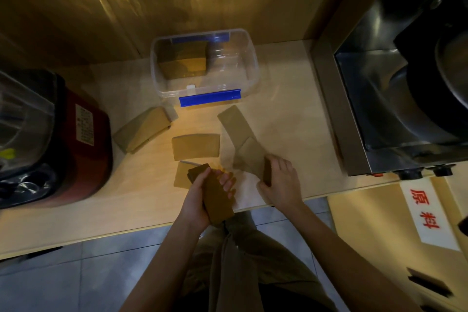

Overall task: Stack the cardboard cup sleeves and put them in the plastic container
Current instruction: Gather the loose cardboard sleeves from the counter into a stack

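A stack of cup sleeves [217, 197] sat clamped in the left hand [200, 200] at the worktop's [291, 114] front edge, the right hand [281, 180] closed on more sleeves [249, 153] beside it (blurred), with the plastic container [250, 58], partly filled, near the back edge.

My left hand [202, 195] sits at the counter's near edge, fingers curled tight around a stack of sleeves [215, 192] (thumb along the top). My right hand [279, 180] is just beside it, palm down, fingers pinched on the end of another sleeve bundle [250, 157]. Both forearms are bare and angle in from below.
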`<state>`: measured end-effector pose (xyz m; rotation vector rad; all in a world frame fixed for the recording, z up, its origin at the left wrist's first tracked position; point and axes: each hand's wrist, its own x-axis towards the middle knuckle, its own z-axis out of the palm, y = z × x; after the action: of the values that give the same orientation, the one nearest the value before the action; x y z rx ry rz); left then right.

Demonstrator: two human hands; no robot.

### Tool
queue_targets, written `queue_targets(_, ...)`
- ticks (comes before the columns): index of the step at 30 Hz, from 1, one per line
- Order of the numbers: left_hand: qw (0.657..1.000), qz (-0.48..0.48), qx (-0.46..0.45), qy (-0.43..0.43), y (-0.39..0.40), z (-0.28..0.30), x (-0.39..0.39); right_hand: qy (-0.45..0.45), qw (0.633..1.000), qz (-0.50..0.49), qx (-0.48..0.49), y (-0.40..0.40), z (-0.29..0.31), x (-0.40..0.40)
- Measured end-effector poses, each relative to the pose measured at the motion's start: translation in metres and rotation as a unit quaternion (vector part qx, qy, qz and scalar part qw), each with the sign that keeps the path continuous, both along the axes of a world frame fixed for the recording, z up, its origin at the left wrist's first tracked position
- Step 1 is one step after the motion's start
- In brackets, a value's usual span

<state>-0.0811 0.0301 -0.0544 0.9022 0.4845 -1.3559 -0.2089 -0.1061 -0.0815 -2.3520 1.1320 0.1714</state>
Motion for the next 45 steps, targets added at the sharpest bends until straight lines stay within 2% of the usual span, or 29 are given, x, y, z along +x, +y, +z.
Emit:
queue_targets(8, 0.999, 0.009, 0.032, 0.019, -0.001, 0.0, 0.0, 0.029, 0.999, 0.028, -0.016, -0.002, -0.003, -0.003)
queue_targets(20, 1.0, 0.016, 0.017, 0.015, 0.002, -0.003, 0.005, 0.049, 0.998, 0.013, -0.023, -0.005, -0.004, 0.003)
queue_targets(26, 0.999, 0.034, -0.011, 0.005, -0.002, -0.002, 0.008, -0.124, 0.99, -0.07, 0.013, 0.01, 0.016, 0.014)
queue_targets(31, 0.994, 0.016, -0.073, -0.081, -0.007, 0.012, 0.013, -0.212, 0.971, -0.063, 0.088, 0.04, 0.043, 0.039)
queue_targets(37, 0.99, 0.051, -0.128, -0.024, -0.014, 0.011, 0.021, -0.199, 0.972, -0.041, 0.121, 0.056, 0.055, 0.058)
queue_targets(40, 0.987, 0.051, -0.153, -0.021, -0.018, 0.014, 0.025, -0.172, 0.978, -0.016, 0.122, 0.056, 0.056, 0.06)
queue_targets(45, 0.989, 0.063, -0.128, -0.035, -0.026, 0.019, 0.028, -0.153, 0.977, 0.015, 0.15, 0.047, 0.054, 0.061)
